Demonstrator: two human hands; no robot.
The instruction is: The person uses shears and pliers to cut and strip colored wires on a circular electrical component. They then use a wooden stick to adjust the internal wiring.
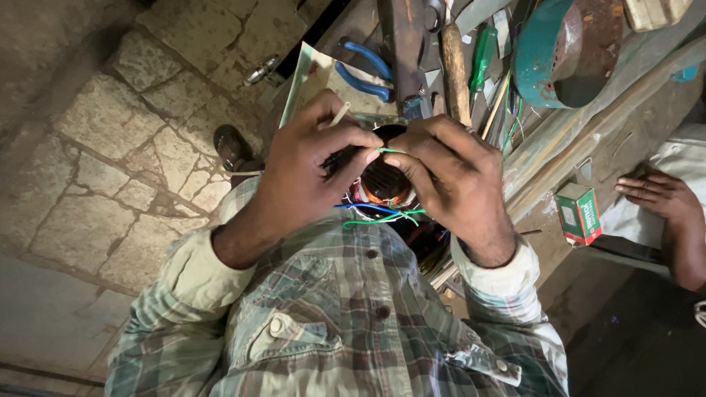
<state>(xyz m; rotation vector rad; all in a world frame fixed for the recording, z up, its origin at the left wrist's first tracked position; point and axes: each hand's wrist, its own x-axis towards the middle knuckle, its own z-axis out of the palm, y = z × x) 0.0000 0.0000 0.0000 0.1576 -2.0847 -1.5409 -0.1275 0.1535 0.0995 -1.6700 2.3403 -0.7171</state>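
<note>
Two hands meet over a small motor winding [384, 182], dark core with orange-brown coil, held just above the wearer's plaid shirt [346, 309].

- Left hand [305, 158]: fingers curled tight round the winding's left side; a pale stick [340, 114] pokes up between them.
- Right hand [448, 173]: fingers closed on the winding's right side, thumb and forefinger pinching a green wire [390, 151].
- More green wire and a blue wire [368, 208] trail just below the winding.
- Blue-handled pliers [364, 70]: above the winding, on the bench.
- Wooden handle [456, 73] and green screwdriver [482, 55]: above-right of the winding.
- Teal rusted drum [544, 55]: further up-right.
- Small green box [579, 213]: right of the winding.
- Another person's hand [651, 192]: beyond the box, resting flat.
</note>
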